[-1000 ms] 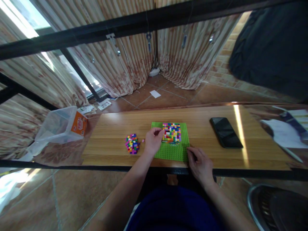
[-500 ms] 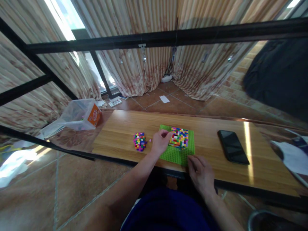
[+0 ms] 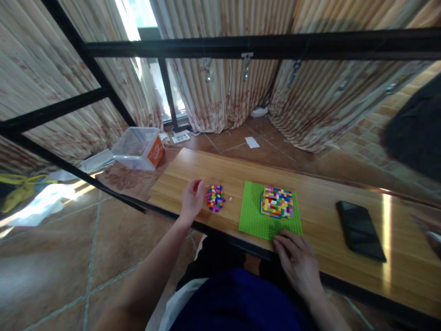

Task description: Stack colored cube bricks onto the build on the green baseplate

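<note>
A low stack of small multicoloured toy bricks (image 3: 276, 202) stands on the far right part of a green studded baseplate (image 3: 253, 218). My right hand (image 3: 298, 257) is at the plate's near edge, its bent fingers on the edge and the thumb beside them. Left of the plate lies a heap of loose toy bricks (image 3: 215, 198), with one pink brick (image 3: 230, 199) apart from it. Just left of that heap, my left hand (image 3: 193, 198) hovers with loosely curled fingers and a gap by the thumb; no brick shows in it.
On the right of the wooden table (image 3: 213, 165) lies a black phone (image 3: 360, 231). A clear plastic box (image 3: 136, 149) with an orange label stands on the floor beyond the left end. A black metal rail (image 3: 213, 46) crosses behind the table, before long curtains (image 3: 220, 101).
My left hand has left the brick stack and moved left, past the loose heap. My right hand stays at the baseplate edge. The whole view has shifted leftward, with the head turning.
</note>
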Motion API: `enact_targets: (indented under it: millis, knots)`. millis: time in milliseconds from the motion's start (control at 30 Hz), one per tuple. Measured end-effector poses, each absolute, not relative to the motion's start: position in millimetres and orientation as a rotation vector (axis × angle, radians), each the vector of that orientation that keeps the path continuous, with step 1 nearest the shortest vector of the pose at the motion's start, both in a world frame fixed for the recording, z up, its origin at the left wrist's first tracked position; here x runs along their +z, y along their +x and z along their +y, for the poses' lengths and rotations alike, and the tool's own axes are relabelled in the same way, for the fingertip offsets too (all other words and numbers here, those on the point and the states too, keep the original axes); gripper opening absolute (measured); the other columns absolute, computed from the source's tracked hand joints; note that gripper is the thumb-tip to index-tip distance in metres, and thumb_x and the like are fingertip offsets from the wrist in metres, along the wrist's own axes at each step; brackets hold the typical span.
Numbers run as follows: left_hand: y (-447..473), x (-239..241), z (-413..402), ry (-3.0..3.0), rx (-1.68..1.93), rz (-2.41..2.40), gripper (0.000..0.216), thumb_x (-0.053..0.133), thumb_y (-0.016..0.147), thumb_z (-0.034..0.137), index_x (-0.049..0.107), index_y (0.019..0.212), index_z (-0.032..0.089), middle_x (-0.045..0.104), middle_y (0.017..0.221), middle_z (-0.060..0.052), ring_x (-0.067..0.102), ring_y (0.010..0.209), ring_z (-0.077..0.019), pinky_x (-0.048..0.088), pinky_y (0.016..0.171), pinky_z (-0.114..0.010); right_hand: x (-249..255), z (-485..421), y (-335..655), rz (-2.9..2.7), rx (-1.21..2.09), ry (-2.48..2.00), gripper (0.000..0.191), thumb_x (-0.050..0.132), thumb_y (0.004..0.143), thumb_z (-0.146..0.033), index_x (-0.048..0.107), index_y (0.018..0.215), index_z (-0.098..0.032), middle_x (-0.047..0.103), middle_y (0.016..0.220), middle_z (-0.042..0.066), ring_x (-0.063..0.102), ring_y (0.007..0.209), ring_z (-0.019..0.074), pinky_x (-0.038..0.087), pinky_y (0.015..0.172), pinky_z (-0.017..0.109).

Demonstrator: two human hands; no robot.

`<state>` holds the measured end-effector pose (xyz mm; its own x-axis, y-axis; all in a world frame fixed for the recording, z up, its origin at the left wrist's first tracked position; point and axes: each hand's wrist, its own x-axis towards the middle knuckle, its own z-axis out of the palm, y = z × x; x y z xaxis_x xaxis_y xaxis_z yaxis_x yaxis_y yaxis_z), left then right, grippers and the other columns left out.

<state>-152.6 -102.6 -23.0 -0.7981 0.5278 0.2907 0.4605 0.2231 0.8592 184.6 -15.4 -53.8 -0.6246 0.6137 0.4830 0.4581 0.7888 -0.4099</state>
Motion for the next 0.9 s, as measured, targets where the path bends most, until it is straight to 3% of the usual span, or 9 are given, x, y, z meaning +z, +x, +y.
enact_targets:
  millis: [100,233,333,467,567,667,800,900]
  knots:
    - [-156,-34,-114,1.275,1.420,2.519,0.041,0.050,0.091,0.047,0.060,0.115,0.015,0.063,0.116,-0.014,0.057,0.114,-0.0254,0.042,0.102,-0.042,-37,-25,149,-2.345,0.378,-0.719,0.020,0.054,0.093,-0.031,0.069,0.101,-0.021,0.069,0.106,0.009,0.063,0.097,0.0221,0.051,0.088,0.041]
    - [-147,-34,-116,1.631,1.008,2.436,0.069,0.056,0.085,0.057,0.043,0.140,0.018,0.040,0.147,-0.018,0.037,0.137,-0.0317,0.031,0.112,-0.049,-23,-24,78,-2.368,0.468,-0.631,0.025,0.046,0.096,-0.023,0.067,0.108,-0.020,0.067,0.105,0.009,0.062,0.098,0.0207,0.051,0.089,0.037]
    - [-141,-31,-111,1.735,0.757,2.397,0.090,0.061,0.075,0.069,0.035,0.146,0.020,0.029,0.155,-0.019,0.026,0.143,-0.0368,0.024,0.114,-0.056,-24,-10,36,-2.485,0.487,-0.619,0.031,0.042,0.095,-0.019,0.065,0.116,-0.020,0.065,0.105,0.010,0.060,0.099,0.0221,0.050,0.089,0.038]
    - [-137,-31,-100,1.792,0.640,2.378,0.101,0.068,0.067,0.071,0.034,0.147,0.021,0.028,0.155,-0.020,0.023,0.144,-0.0389,0.021,0.113,-0.058,-33,5,14,-2.662,0.389,-0.602,0.027,0.043,0.093,-0.017,0.068,0.104,-0.021,0.063,0.094,0.009,0.057,0.090,0.0215,0.049,0.080,0.034]
    - [-134,-32,-93,1.817,0.651,2.366,0.096,0.070,0.067,0.068,0.038,0.145,0.021,0.031,0.154,-0.020,0.027,0.141,-0.0389,0.023,0.112,-0.058,-38,10,12,-2.698,0.351,-0.596,0.025,0.044,0.093,-0.016,0.068,0.091,-0.022,0.062,0.087,0.008,0.056,0.084,0.0202,0.047,0.076,0.032]
    - [-129,-32,-86,1.864,0.683,2.338,0.076,0.066,0.076,0.060,0.047,0.138,0.021,0.038,0.150,-0.018,0.033,0.138,-0.0361,0.025,0.112,-0.056,-37,10,13,-2.702,0.364,-0.607,0.025,0.043,0.094,-0.016,0.066,0.083,-0.021,0.061,0.083,0.007,0.056,0.083,0.0199,0.046,0.076,0.032]
    - [-123,-31,-82,1.907,0.694,2.314,0.047,0.058,0.087,0.045,0.057,0.128,0.021,0.049,0.142,-0.014,0.041,0.133,-0.0308,0.028,0.112,-0.051,-25,1,30,-2.569,0.459,-0.639,0.029,0.039,0.097,-0.023,0.066,0.088,-0.020,0.065,0.087,0.008,0.060,0.084,0.0198,0.048,0.079,0.033]
    - [-122,-31,-81,1.901,0.713,2.321,0.038,0.056,0.089,0.038,0.060,0.123,0.021,0.052,0.138,-0.011,0.044,0.129,-0.0290,0.030,0.111,-0.048,-13,-12,59,-2.368,0.579,-0.711,0.027,0.042,0.098,-0.030,0.068,0.093,-0.021,0.070,0.091,0.007,0.064,0.085,0.0185,0.050,0.080,0.032]
